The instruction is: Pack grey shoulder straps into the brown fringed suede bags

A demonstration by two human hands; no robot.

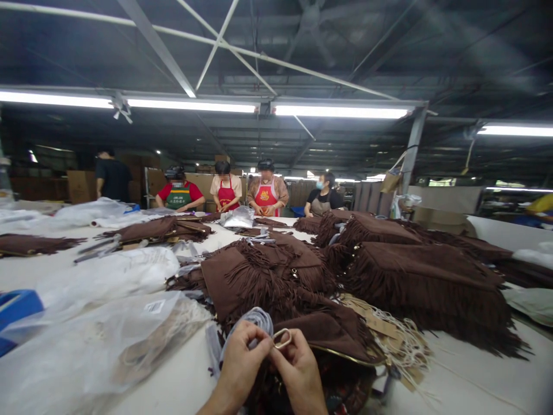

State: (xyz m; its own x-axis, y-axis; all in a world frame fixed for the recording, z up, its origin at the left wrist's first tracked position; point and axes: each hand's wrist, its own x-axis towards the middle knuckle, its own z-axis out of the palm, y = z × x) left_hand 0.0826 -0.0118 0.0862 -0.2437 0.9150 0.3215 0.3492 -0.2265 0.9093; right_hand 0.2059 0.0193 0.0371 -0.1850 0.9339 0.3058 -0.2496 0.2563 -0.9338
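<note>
A small gold-coloured oval metal ring [283,339] is pinched between the thumb and forefinger of my right hand [300,372]. Close against it, my left hand [242,363] has its thumb and fingertips pressed together; what they grip is hidden. A grey wrapped strap [258,316] loops up just behind my left fingers. Below and behind both hands lies a dark brown fringed suede bag [322,325], its gold zipper edge facing me. More brown fringed suede [268,265] is heaped just beyond.
Stacked brown fringed bags [423,271] fill the right side. Paper tags with white strings [389,323] lie beside my right hand. Clear plastic bags [108,334] and a blue bin [17,314] are at left. Several people in aprons [265,193] work across the white table [470,369].
</note>
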